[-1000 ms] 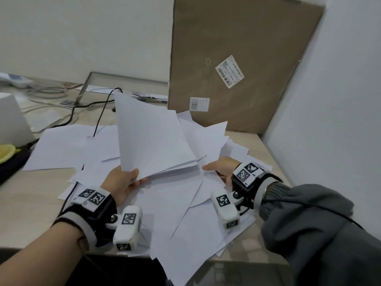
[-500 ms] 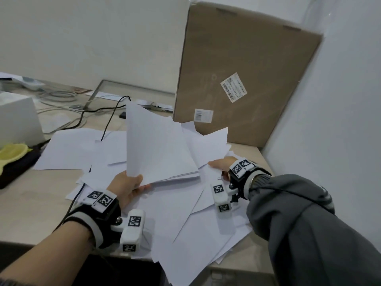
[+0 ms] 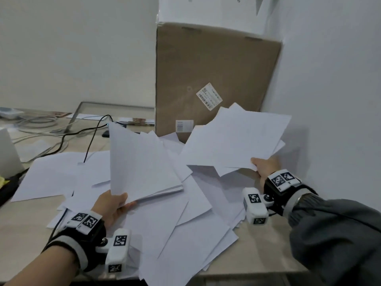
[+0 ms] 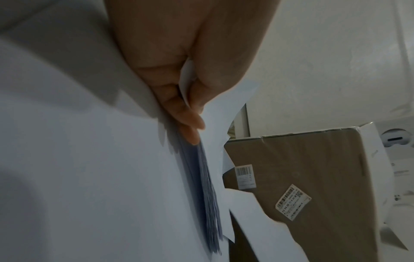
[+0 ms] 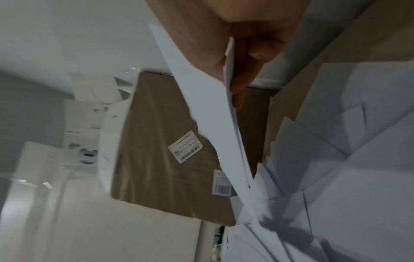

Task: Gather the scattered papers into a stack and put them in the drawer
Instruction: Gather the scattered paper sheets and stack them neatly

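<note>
White papers [image 3: 181, 228] lie scattered in an overlapping heap across the desk [image 3: 22, 232]. My left hand [image 3: 112, 205] grips the near corner of a thick stack of sheets [image 3: 142, 162], tilted up off the heap; the left wrist view shows my fingers [image 4: 188, 122] pinching the stack [image 4: 208, 195]. My right hand [image 3: 266, 168] pinches a few sheets [image 3: 237, 141] lifted above the right side of the heap, seen edge-on [image 5: 233, 134] in the right wrist view. No drawer is in view.
A tall brown cardboard box [image 3: 216, 79] leans against the back wall, with a white box [image 3: 212, 11] on top. Black and grey cables [image 3: 68, 135] run over the desk's far left. A white box [image 3: 8, 153] and a yellow item [image 3: 3, 180] sit at the left edge.
My right hand has taken hold of a few sheets and lifted them up and to the right off the heap. The left hand still holds its stack tilted up.
</note>
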Demonstrator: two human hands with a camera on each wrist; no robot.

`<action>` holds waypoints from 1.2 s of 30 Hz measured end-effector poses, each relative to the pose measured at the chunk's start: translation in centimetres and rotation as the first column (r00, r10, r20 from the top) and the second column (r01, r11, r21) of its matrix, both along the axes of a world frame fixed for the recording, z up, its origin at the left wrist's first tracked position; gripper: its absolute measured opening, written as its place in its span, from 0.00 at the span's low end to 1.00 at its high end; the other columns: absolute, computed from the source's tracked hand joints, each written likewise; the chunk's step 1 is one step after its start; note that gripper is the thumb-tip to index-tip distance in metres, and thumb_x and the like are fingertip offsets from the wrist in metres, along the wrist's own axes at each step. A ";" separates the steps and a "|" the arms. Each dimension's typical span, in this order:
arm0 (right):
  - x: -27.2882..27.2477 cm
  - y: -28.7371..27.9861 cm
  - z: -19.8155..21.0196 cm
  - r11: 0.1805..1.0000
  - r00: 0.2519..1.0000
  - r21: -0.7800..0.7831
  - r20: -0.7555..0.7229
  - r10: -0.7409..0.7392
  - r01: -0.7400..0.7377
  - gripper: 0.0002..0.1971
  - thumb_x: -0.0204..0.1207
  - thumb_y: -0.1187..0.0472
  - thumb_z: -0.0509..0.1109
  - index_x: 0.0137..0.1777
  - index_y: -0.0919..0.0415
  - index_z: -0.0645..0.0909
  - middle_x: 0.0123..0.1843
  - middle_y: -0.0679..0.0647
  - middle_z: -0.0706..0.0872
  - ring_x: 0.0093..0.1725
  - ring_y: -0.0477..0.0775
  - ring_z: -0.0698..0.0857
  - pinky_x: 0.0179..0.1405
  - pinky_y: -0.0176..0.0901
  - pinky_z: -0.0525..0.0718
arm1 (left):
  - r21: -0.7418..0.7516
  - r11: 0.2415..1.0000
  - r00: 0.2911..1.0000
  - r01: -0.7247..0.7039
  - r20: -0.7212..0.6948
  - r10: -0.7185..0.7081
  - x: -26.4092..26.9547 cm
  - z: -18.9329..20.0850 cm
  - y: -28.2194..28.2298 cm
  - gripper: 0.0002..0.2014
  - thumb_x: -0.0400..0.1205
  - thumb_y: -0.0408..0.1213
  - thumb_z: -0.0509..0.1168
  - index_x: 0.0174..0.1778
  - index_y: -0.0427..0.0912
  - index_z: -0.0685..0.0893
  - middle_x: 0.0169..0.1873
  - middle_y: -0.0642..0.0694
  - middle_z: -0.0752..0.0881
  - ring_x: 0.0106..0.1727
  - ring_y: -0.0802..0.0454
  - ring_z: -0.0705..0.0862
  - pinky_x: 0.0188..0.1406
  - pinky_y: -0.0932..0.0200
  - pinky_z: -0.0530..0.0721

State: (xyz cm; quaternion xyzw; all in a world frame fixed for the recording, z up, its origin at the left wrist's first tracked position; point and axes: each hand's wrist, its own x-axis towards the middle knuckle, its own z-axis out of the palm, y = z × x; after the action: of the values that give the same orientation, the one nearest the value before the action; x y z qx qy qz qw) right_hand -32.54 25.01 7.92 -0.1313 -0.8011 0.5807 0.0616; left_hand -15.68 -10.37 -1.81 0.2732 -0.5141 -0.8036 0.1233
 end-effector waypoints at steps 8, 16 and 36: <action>5.3 -0.7 -0.1 0.947 0.994 -0.322 -0.100 -0.048 0.013 0.12 0.67 0.54 0.67 0.48 0.58 0.81 0.46 0.56 0.88 0.47 0.64 0.88 0.55 0.63 0.86 | -0.032 0.995 0.996 0.090 0.000 -0.090 1.6 1.8 2.3 0.12 0.86 0.24 0.55 0.66 0.27 0.71 0.38 0.37 0.90 0.26 0.49 0.89 0.18 0.65 0.84; 10.7 -6.1 -5.6 0.935 0.983 -0.308 -0.004 0.185 -0.177 0.04 0.73 0.62 0.66 0.44 0.59 0.82 0.46 0.57 0.88 0.49 0.63 0.87 0.56 0.62 0.86 | 0.066 0.965 0.967 0.253 -0.017 -0.253 3.6 2.2 8.1 0.11 0.86 0.28 0.59 0.63 0.31 0.75 0.50 0.40 0.85 0.34 0.51 0.92 0.21 0.70 0.84; 8.2 -1.0 -9.6 0.931 0.849 -0.298 0.417 0.324 -0.209 0.07 0.68 0.68 0.77 0.42 0.65 0.82 0.53 0.65 0.89 0.54 0.66 0.88 0.55 0.52 0.86 | 0.116 0.955 0.940 0.274 0.178 -0.291 5.6 1.2 4.9 0.16 0.82 0.24 0.62 0.66 0.31 0.79 0.61 0.33 0.86 0.59 0.36 0.85 0.35 0.49 0.91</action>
State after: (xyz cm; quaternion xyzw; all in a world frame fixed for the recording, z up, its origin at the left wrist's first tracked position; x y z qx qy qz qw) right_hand -24.35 23.97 -1.64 -0.1581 -0.7262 0.6292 -0.2274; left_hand -10.05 -5.48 -0.58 0.2784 -0.5211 -0.8049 -0.0561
